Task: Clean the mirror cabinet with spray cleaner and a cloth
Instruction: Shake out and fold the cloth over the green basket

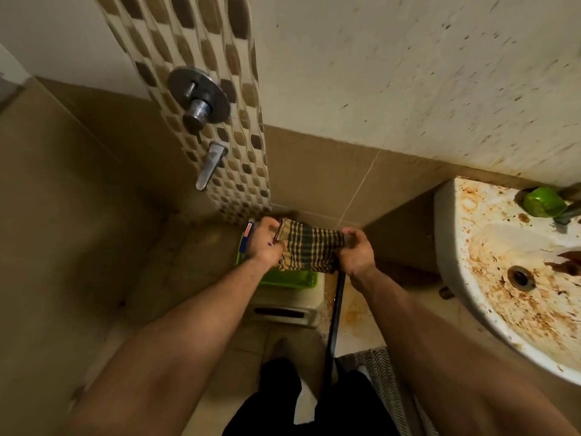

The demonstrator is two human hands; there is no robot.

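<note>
Both hands grip the checked cloth [306,248]: left hand [265,243] and right hand [353,251] at opposite ends. They probably stretch it to fold a wiping pad.

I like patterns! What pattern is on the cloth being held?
Checks: a dark-and-yellow checked fabric cloth, clearest in the head view.

Bare arms, dark legwear
Black clothing [279,401] is covering the legs; the left hand [265,248] is showing blue ink marks.

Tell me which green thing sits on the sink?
The small green object by the tap; the green tray lies lower, under the checked cloth.
</note>
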